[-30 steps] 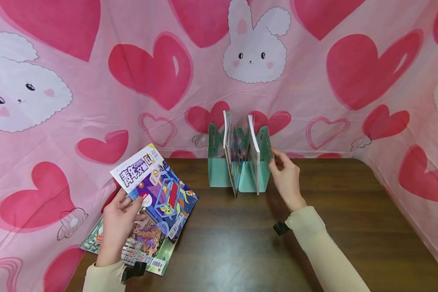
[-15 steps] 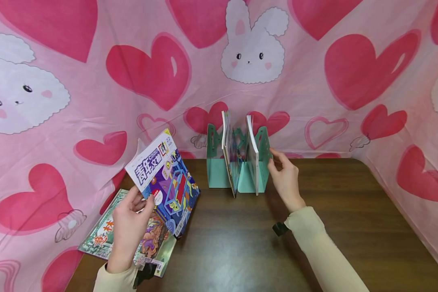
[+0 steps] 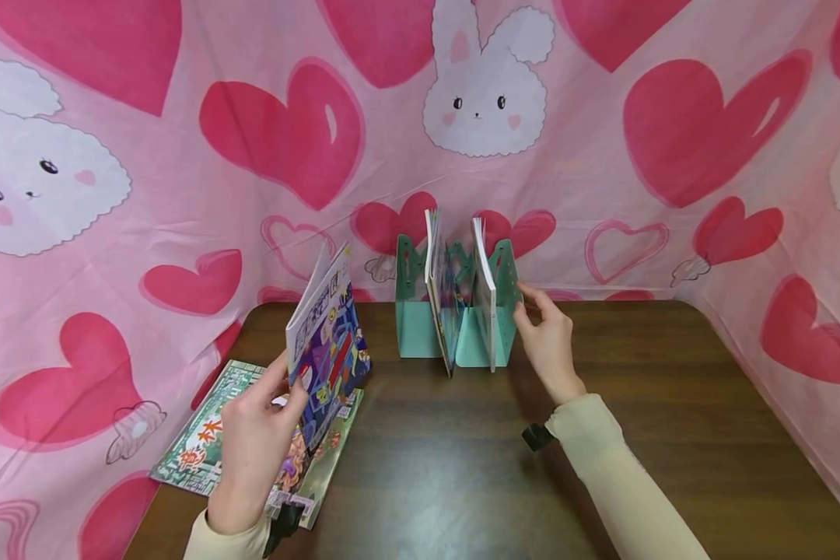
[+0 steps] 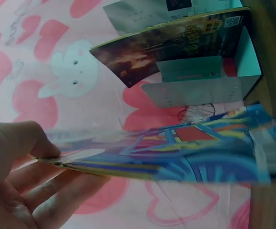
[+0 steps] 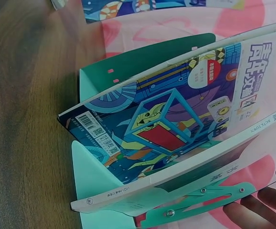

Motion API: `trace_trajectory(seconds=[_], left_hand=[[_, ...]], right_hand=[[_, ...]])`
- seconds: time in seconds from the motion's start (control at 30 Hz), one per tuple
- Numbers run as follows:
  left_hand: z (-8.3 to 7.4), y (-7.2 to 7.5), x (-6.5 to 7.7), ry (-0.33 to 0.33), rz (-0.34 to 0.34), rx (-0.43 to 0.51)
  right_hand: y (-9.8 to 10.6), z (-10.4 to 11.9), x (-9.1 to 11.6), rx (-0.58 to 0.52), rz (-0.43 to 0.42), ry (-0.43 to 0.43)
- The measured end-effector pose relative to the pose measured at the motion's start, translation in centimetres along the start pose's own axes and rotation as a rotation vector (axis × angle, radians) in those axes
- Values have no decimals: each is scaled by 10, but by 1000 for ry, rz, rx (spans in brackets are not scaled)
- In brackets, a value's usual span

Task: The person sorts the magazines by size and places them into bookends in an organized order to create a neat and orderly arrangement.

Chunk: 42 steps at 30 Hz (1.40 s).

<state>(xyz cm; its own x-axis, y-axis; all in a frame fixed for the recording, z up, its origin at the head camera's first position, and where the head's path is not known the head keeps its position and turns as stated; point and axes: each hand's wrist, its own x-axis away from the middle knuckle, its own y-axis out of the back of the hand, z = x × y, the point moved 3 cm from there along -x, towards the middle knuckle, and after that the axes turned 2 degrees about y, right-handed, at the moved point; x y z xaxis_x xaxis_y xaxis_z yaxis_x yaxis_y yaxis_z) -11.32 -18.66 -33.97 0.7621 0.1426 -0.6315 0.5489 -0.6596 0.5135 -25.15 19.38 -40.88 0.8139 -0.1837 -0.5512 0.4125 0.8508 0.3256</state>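
My left hand [image 3: 255,443] pinches a blue and purple magazine [image 3: 332,362] between thumb and fingers along its spine side. The magazine stands nearly upright, seen at a slant, above another magazine [image 3: 206,432] lying on the table. My right hand [image 3: 549,338] grips the right end panel of a mint-green book rack [image 3: 418,330]. Two groups of magazines stand in the rack. In the right wrist view, one upright magazine [image 5: 161,119] has a matching blue and purple cover, and a pale magazine [image 5: 190,169] stands nearest my right fingers. A dark-covered magazine [image 4: 176,52] shows in the left wrist view.
The rack stands near the back edge of a dark brown wooden table [image 3: 434,467]. A pink cloth [image 3: 567,179] with hearts and rabbits hangs behind and at both sides. The lying magazine is at the table's left side.
My left hand has moved right, lifting the blue and purple magazine and turning it from cover-up to nearly upright. More of the lying magazine shows. My right hand stays at the rack.
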Motion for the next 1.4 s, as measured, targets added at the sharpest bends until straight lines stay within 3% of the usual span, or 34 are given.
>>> trace_trajectory(seconds=[0.2, 0.5, 0.87, 1.17, 1.4], left_hand=[[-8, 3, 0, -71, 4, -6], [-29, 10, 4, -92, 87, 56], [-51, 16, 12, -61, 121, 139], [-65, 12, 14, -64, 123, 267], [-73, 4, 15, 32, 198, 350]], right_hand=[[0, 0, -1, -13, 8, -8], [0, 0, -3, -16, 2, -7], [0, -2, 0, -10, 3, 3], [0, -1, 0, -16, 0, -6], [-1, 0, 0, -24, 4, -18]])
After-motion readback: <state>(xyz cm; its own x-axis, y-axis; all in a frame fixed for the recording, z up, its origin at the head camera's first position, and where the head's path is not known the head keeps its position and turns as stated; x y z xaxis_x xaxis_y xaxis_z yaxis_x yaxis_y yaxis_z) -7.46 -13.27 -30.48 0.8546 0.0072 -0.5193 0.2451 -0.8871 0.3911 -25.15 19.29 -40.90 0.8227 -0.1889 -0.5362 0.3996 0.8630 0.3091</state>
